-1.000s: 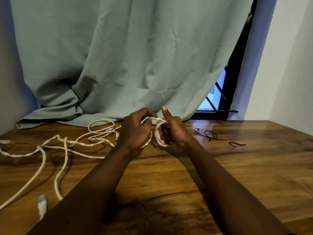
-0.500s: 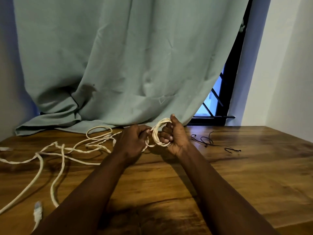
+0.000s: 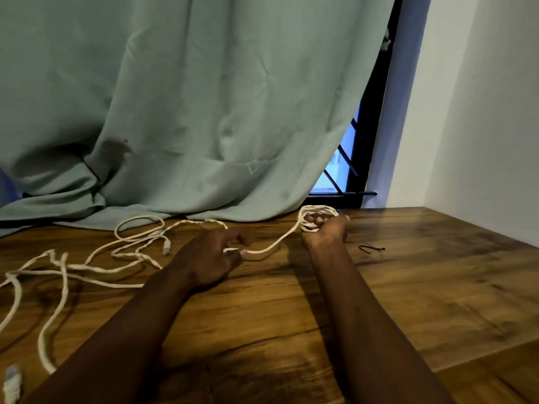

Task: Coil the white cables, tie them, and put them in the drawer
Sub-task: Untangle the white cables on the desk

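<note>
1. The right grip (image 3: pixel 323 233) is raised over the far part of the tabletop (image 3: pixel 408 287). Its fingers are curled and clamped on a small coil (image 3: pixel 319 212) of several cable turns.
2. The left grip (image 3: pixel 210 258) sits low over the tabletop, left of the right grip and nearer the camera. Its thumb and fingertips are pinched together on the white cable (image 3: pixel 262 251).
3. One slack strand runs from the coil down to the left grip.
4. The rest of the cable lies in loose loops on the tabletop, left of the left grip. One connector (image 3: pixel 166 246) lies among the loops. A second connector (image 3: pixel 12 380), blurred, lies at the lower left edge.
5. Black ties (image 3: pixel 372 249) lie on the tabletop just right of the right wrist.
6. A green curtain (image 3: pixel 204 112) hangs behind, its hem bunched on the far left of the tabletop. A barred window (image 3: pixel 344 176) shows at its right edge.
</note>
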